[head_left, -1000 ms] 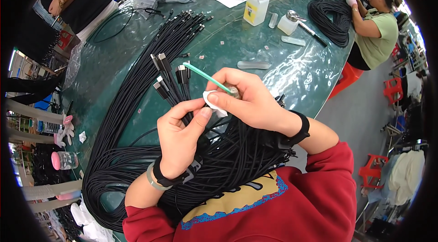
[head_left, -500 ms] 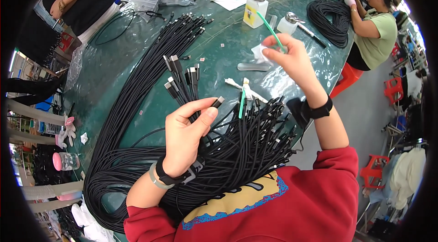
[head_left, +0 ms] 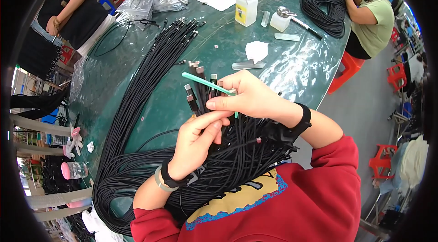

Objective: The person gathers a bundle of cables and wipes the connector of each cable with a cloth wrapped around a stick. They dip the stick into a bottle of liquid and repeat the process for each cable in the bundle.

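Observation:
My left hand (head_left: 194,139) is closed around black cables, thumb bent against the forefinger. Just above it, a small bunch of cable connectors (head_left: 199,82) with metal tips stands up. My right hand (head_left: 246,96) pinches a thin green stick (head_left: 203,81) that points left across the connectors. Its thumb and fingers meet the left fingertips, and cannot show whether they also grip a cable. A big bundle of black cables (head_left: 132,100) runs from the back left, loops round at the near left and spreads its ends beneath my hands.
A crumpled white wipe (head_left: 257,51) and clear plastic pieces (head_left: 248,65) lie beyond my right hand. Two dispenser bottles (head_left: 246,9) stand farther back, near a black pen (head_left: 305,28). Coiled cables (head_left: 324,14) lie before a co-worker (head_left: 372,18); another person (head_left: 68,9) stands back left.
My right hand has come down and left to the connectors with the green stick. The white wipe it was holding now lies on the table.

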Demonstrator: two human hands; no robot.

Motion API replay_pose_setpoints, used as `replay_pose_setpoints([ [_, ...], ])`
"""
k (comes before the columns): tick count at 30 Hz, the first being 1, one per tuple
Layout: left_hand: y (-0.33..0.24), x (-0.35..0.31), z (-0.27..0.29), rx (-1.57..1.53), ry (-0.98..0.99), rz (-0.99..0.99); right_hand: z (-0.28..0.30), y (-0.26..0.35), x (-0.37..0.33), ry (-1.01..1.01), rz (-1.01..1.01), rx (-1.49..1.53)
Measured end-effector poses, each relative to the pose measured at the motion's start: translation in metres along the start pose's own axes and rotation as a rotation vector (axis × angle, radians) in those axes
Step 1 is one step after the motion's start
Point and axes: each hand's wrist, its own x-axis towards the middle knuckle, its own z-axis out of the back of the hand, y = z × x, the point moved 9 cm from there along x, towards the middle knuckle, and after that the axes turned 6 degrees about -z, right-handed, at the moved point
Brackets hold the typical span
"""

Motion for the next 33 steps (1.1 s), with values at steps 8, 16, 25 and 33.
replay_pose_setpoints([
  [8,-0.026,0.001,0.009,-0.22,-0.307,-0.207,0.0,0.011,-0.005,-0.093,0.245,0.291],
  [16,0.012,-0.001,-0.014,-0.714,0.249,0.261,0.001,0.023,-0.015,-0.011,0.184,0.223],
  [25,0.008,0.014,0.006,-0.655,-0.155,0.258,0.047,0.023,-0.002,-0.272,0.282,0.184],
  [33,0.015,0.014,0.025,-0.459,-0.339,0.216,0.03,0.002,0.02,0.008,0.087,0.545],
])
